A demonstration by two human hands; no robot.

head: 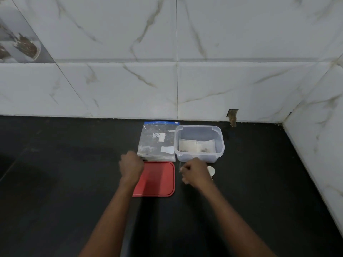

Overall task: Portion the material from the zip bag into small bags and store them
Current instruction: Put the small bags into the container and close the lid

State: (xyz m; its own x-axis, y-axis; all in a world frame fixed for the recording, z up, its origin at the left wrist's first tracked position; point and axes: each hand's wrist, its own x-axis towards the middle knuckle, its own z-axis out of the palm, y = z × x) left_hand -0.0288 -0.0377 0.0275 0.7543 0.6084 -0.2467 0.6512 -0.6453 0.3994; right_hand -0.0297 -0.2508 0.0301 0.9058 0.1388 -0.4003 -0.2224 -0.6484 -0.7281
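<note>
A clear zip bag point(157, 140) with a blue seal and dark material inside lies flat on the black counter near the wall. To its right stands a clear plastic container point(199, 158) holding small white bags point(196, 145) with dark bits in them. A red lid point(157, 179) lies in front of the zip bag. My left hand point(130, 166) is curled at the zip bag's near left corner, over the lid's left edge. My right hand point(194, 173) is curled in front of the container; whether it holds something small is unclear. A small white round object point(211, 171) shows just right of that hand.
The black counter point(65, 182) meets a white marble-tiled wall point(130, 80) at the back and another on the right point(319, 136). A chipped hole point(232, 115) marks the back wall's base beside the container.
</note>
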